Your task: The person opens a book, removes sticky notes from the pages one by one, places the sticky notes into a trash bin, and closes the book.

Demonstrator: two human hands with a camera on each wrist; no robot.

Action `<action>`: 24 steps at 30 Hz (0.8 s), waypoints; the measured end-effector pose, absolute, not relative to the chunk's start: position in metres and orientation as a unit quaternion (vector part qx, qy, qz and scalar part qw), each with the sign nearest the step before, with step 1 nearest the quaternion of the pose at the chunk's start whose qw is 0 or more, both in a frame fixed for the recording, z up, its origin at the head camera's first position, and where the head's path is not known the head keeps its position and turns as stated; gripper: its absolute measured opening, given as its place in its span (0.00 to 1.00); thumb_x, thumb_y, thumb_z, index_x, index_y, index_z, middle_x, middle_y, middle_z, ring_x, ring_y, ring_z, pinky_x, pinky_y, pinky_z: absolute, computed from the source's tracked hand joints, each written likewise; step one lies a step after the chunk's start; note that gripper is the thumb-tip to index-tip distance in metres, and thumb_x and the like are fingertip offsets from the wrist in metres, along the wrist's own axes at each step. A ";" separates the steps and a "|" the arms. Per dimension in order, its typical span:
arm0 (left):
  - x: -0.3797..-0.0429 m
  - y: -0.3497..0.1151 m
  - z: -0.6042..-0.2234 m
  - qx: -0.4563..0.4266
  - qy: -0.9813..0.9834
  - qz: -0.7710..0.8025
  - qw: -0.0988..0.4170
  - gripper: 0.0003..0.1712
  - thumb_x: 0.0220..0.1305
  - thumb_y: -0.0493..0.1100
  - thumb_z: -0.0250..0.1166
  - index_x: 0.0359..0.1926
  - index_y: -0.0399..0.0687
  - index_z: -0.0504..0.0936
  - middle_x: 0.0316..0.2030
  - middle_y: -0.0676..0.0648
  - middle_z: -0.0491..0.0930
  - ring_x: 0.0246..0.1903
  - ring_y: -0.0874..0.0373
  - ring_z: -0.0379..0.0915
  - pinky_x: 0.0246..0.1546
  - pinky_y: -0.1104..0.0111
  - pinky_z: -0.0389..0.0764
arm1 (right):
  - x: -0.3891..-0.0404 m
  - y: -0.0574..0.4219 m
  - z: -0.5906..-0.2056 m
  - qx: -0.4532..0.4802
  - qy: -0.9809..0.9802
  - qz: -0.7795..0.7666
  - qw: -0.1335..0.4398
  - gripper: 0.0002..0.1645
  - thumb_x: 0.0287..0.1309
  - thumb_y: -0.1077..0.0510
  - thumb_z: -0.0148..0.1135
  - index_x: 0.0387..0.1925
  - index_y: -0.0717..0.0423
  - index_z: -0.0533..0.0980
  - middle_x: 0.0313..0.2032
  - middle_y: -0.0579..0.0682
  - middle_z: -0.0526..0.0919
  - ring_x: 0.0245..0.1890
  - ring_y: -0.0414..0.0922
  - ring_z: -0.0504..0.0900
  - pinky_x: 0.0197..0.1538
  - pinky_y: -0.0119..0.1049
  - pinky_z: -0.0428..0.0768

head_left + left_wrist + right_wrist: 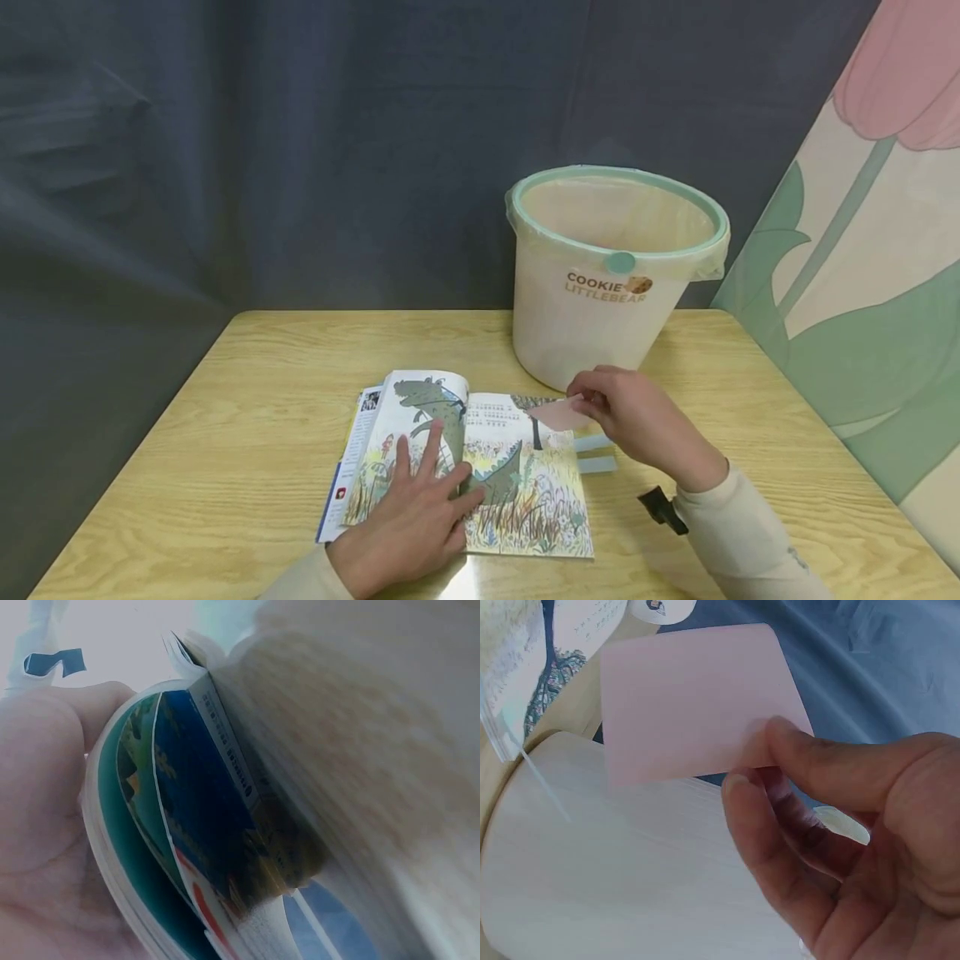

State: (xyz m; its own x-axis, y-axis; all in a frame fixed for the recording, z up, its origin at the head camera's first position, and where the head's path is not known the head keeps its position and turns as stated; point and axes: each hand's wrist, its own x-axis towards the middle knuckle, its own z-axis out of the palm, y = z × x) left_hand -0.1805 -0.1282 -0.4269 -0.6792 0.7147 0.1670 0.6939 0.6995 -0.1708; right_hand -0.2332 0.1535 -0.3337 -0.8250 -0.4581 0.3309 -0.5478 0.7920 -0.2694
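An open picture book (pixel 543 492) with a green crocodile across both pages lies on the table. My left hand (pixel 420 517) rests on it near the fold with fingers spread, pressing the pages down. In the left wrist view the curved page edges of the book (pixel 202 802) stand beside the palm. Between thumb and fingers my right hand (pixel 637 417) pinches a pink slip of paper (pixel 694 705), held over the upper right corner of the right page. Two pale blue paper tabs (pixel 596 464) stick out from the right edge of the book, below the pink slip.
A white bin (pixel 592 325) with a green rim and a clear liner stands behind the book, close to my right hand. The wooden table (pixel 195 467) ends at a dark curtain (pixel 375 167) behind. A flower-patterned panel (pixel 862 317) borders the right side.
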 end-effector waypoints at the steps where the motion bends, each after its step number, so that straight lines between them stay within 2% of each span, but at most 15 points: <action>1: -0.181 -0.128 -0.427 -0.385 -0.915 0.047 0.112 0.24 0.60 0.54 0.54 0.59 0.66 0.75 0.56 0.48 0.73 0.65 0.27 0.38 0.49 0.25 0.59 | -0.233 0.154 -0.333 0.270 -0.937 0.180 0.132 0.03 0.52 0.61 0.65 0.30 0.50 0.81 0.22 0.42 0.77 0.22 0.36 0.69 0.27 0.36 0.74; 8: -0.181 -0.128 -0.426 -0.386 -0.915 0.047 0.111 0.24 0.60 0.54 0.54 0.59 0.66 0.75 0.55 0.49 0.73 0.65 0.26 0.38 0.49 0.25 0.59 | -0.230 0.156 -0.326 0.278 -0.920 0.197 0.194 0.05 0.53 0.62 0.64 0.33 0.51 0.82 0.30 0.44 0.80 0.25 0.36 0.72 0.27 0.36 0.76; 12: -0.180 -0.128 -0.426 -0.385 -0.915 0.048 0.113 0.24 0.59 0.54 0.54 0.59 0.66 0.75 0.55 0.48 0.73 0.65 0.26 0.38 0.50 0.25 0.58 | -0.225 0.155 -0.320 0.274 -0.908 0.217 0.230 0.06 0.53 0.62 0.64 0.34 0.50 0.82 0.31 0.42 0.78 0.25 0.35 0.72 0.27 0.35 0.77; 17: -0.179 -0.128 -0.427 -0.387 -0.914 0.042 0.113 0.25 0.60 0.53 0.54 0.59 0.65 0.75 0.56 0.48 0.73 0.65 0.26 0.39 0.50 0.25 0.58 | -0.221 0.156 -0.309 0.282 -0.875 0.243 0.310 0.11 0.50 0.65 0.66 0.36 0.49 0.81 0.32 0.41 0.81 0.28 0.33 0.73 0.28 0.37 0.78; 24: -0.180 -0.129 -0.429 -0.382 -0.917 0.036 0.108 0.25 0.61 0.54 0.53 0.60 0.65 0.75 0.57 0.48 0.72 0.65 0.26 0.37 0.51 0.24 0.56 | -0.221 0.156 -0.273 0.269 -0.823 0.298 0.403 0.11 0.49 0.67 0.66 0.37 0.57 0.79 0.32 0.48 0.83 0.32 0.36 0.77 0.32 0.25 0.73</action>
State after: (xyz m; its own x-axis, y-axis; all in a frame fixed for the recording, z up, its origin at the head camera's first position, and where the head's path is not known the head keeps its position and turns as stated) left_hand -0.1798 -0.1294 -0.4287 -0.6853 0.7081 0.1700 0.6927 0.7059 -0.1482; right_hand -0.2210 0.1556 -0.2729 -0.5308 -0.2023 0.8230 -0.6822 0.6782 -0.2733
